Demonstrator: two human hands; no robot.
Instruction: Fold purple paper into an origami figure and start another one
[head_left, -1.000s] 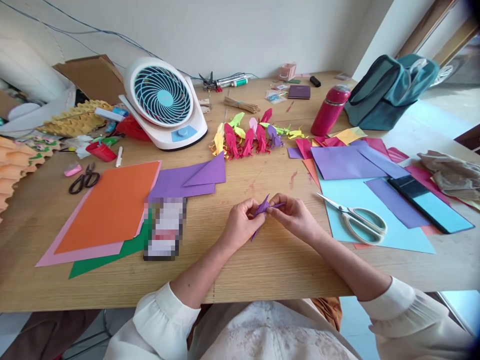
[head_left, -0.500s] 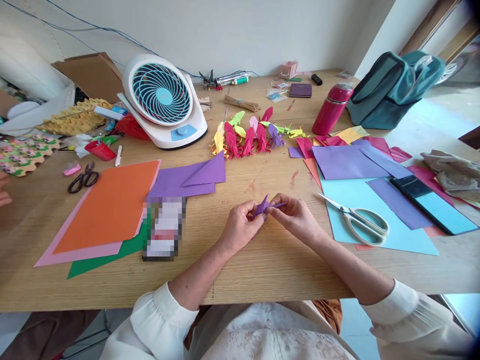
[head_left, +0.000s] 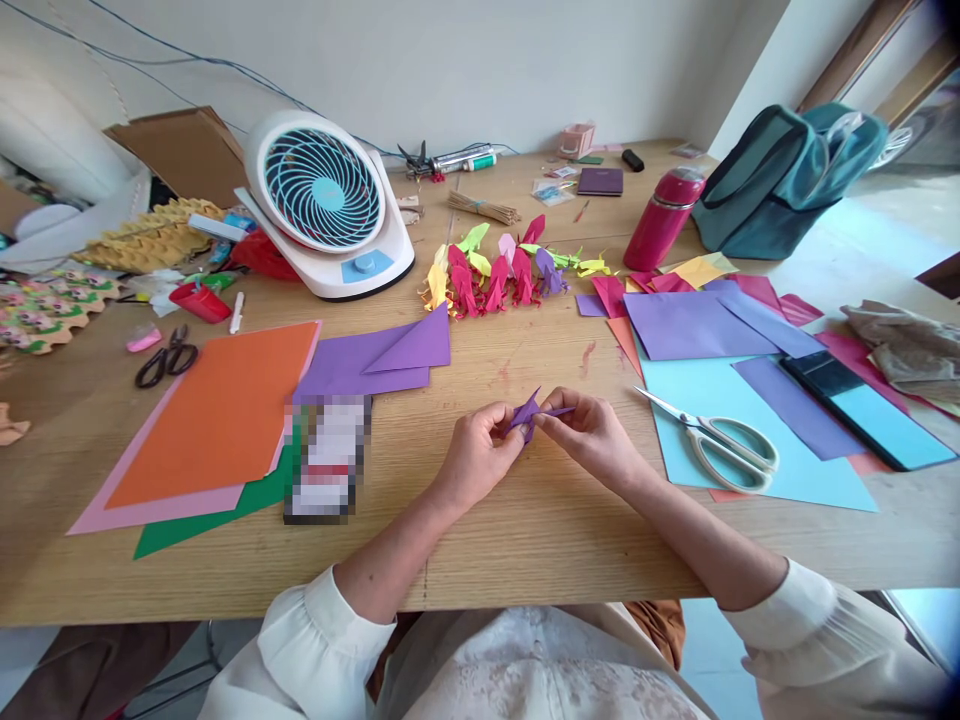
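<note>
A small folded purple paper figure point(head_left: 528, 413) is held just above the wooden table point(head_left: 525, 520), between both hands. My left hand point(head_left: 475, 455) pinches its left side with fingers closed. My right hand point(head_left: 592, 433) pinches its right side, where a thin purple point sticks out to the right. A row of finished paper figures point(head_left: 499, 270) in pink, yellow, green and purple lies farther back. Purple sheets point(head_left: 379, 360) lie to the left of my hands.
White-handled scissors point(head_left: 720, 440) lie on a light blue sheet point(head_left: 757, 460) to the right, beside a dark tablet point(head_left: 862, 405). An orange sheet point(head_left: 221, 415) over pink and green ones lies left, with black scissors point(head_left: 166, 358). A white fan point(head_left: 326, 205), red bottle point(head_left: 661, 218) and teal bag point(head_left: 780, 175) stand behind.
The paper's lower tail, hanging below my left hand a second ago, is now tucked up out of sight. At the far left an orange folded paper pile has gone; a patterned sheet shows.
</note>
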